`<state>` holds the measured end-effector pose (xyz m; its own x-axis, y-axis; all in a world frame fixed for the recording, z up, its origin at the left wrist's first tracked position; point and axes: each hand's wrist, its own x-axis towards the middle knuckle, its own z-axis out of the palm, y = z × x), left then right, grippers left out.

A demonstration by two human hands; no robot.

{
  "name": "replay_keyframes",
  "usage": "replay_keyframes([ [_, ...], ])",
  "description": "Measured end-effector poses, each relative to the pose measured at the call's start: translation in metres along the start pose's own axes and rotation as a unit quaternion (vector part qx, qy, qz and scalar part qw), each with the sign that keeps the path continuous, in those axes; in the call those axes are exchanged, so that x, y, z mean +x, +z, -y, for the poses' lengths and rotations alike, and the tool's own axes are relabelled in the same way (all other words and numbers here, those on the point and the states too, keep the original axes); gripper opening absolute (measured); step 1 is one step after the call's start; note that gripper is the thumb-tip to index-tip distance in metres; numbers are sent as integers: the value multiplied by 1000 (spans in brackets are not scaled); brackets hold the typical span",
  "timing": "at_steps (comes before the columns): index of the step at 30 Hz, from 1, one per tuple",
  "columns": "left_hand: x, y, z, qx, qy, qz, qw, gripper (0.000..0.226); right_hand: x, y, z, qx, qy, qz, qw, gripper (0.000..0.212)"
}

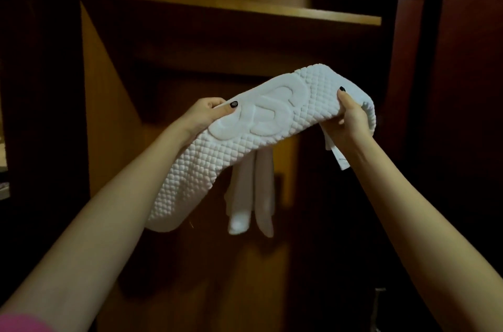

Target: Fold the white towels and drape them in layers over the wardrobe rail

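— Wardrobe (114,119) first: what does it look like from where you stand?

— Dark wood all around me, with a shelf (245,9) running across above my hands.

— And the towel?

— My folded white towel (217,157) is up in the air in front of the wardrobe, quilted side up with a smooth embossed emblem, its left end drooping past my forearm. More white towel (251,195) hangs behind and below it.

— Your hands?

— My left hand (206,114) pinches the left edge, thumb on top. My right hand (351,119) is clamped on the right end, where a small tag (336,153) dangles.
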<state>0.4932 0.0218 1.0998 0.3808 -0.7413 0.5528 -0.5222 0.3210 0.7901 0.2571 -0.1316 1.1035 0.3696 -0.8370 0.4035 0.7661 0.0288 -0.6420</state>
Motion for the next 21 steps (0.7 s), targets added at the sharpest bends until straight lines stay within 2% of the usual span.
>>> replay_keyframes([
  [5, 54, -21, -14, 15, -10, -19, 1000, 25, 51, 17, -6, 18, 18, 39, 999, 12],
  [10, 108, -32, 0, 70, -33, -46, 996, 51, 106, 14, -35, 25, 42, 44, 998, 17],
  [15, 163, -27, 21, 103, -47, -71, 991, 32, 166, 4, -68, 24, 43, 14, 999, 41],
  [19, 212, -26, 34, 126, -39, -139, 982, 18, 209, 2, -92, 52, 67, 16, 996, 42],
  [21, 232, -29, 41, 185, -55, -140, 971, 19, 223, 3, -103, 39, 73, 13, 997, 38],
])
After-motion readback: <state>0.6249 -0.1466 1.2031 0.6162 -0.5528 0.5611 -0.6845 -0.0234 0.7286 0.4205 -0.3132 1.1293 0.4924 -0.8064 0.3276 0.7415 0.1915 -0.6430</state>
